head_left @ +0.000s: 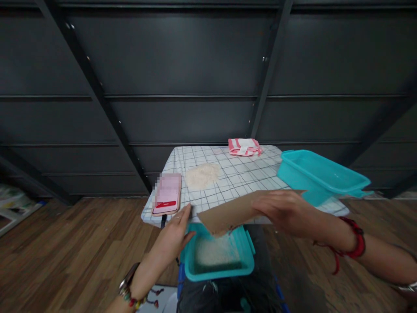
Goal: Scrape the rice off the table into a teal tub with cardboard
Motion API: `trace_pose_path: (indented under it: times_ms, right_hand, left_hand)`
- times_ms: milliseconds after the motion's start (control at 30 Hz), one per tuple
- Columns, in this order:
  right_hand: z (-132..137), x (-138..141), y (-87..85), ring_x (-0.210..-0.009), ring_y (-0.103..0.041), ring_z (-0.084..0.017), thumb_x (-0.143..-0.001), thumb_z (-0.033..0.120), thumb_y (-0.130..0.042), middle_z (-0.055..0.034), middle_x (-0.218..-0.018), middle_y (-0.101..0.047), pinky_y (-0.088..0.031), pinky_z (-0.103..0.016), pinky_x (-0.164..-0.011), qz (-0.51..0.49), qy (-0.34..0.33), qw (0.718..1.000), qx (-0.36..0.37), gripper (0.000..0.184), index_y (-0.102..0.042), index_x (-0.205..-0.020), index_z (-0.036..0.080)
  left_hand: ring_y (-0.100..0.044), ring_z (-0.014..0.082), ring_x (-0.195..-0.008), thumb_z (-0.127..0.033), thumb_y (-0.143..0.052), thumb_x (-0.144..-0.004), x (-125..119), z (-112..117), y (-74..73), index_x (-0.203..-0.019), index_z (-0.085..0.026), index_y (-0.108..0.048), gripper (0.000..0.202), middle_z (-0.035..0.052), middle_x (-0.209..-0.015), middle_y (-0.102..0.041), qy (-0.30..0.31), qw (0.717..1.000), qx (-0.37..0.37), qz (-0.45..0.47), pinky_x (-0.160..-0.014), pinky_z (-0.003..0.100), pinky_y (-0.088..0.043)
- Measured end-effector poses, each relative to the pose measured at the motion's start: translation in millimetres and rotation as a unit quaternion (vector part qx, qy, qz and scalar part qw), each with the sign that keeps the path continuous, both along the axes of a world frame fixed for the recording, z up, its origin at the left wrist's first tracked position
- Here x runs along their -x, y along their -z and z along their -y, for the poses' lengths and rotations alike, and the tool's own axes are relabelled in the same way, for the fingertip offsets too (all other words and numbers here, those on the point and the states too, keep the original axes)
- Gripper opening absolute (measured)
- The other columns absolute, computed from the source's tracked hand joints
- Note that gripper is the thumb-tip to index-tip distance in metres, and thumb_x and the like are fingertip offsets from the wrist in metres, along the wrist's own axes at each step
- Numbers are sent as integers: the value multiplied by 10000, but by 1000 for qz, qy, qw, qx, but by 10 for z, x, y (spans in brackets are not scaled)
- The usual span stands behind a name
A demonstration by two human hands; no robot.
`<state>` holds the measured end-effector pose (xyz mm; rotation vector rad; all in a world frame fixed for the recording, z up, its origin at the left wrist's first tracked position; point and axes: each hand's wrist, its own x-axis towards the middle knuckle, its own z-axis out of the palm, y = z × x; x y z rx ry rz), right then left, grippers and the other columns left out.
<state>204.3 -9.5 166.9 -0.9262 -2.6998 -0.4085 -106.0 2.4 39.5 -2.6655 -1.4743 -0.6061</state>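
Observation:
My right hand [282,209] grips a piece of brown cardboard [228,212], its free end angled down at the table's front edge. Just under that end is a turquoise plastic container [220,275] with pale grains or powder [216,251] inside. My left hand [178,227] lies at the near edge of the table by the container's left rim, fingers stretched out and holding nothing. A heap of the same pale stuff [202,176] sits on the checked tablecloth [239,174], beyond my left fingertips.
A pink-screened phone [167,193] rests at the table's left edge, with a dark cable below it. On the right stands a second turquoise container [321,174]. A folded red-and-white cloth [244,147] lies at the back, near the dark panelled wall [182,65].

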Motion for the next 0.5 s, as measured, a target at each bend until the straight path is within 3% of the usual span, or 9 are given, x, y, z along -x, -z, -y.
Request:
trace_pose_path:
  times_ms: [100, 300, 500]
  right_hand:
    - [-181, -8, 28, -663, -575, -155, -802, 63, -374, -58, -755, -653, -388, -266, -623, 15, 22, 999, -33, 234, -591, -847, 138]
    - [-596, 85, -2, -658, -590, -192, -844, 111, -376, -90, -738, -648, -305, -279, -548, 86, 205, 975, -18, 210, -579, -894, 115]
    - [-767, 200, -6, -691, -598, -191, -844, 101, -377, -105, -792, -661, -262, -286, -532, 108, 218, 970, -3, 210, -570, -928, 109]
  left_hand:
    - [-468, 262, -1183, -235, -524, -779, -52, -29, 15, -1341, -113, -241, 641, 209, -1290, -484, 3, 1000, -7, -13, -935, 425, -447]
    - [-373, 277, -1253, -367, -507, -812, -115, -67, 36, -1314, -110, -319, 594, 212, -1354, -405, 17, 999, -24, -29, -990, 449, -389]
    - [-373, 284, -1252, -487, -483, -803, -160, -129, 73, -1306, -122, -340, 638, 206, -1349, -414, -2, 999, -20, -43, -996, 461, -376]
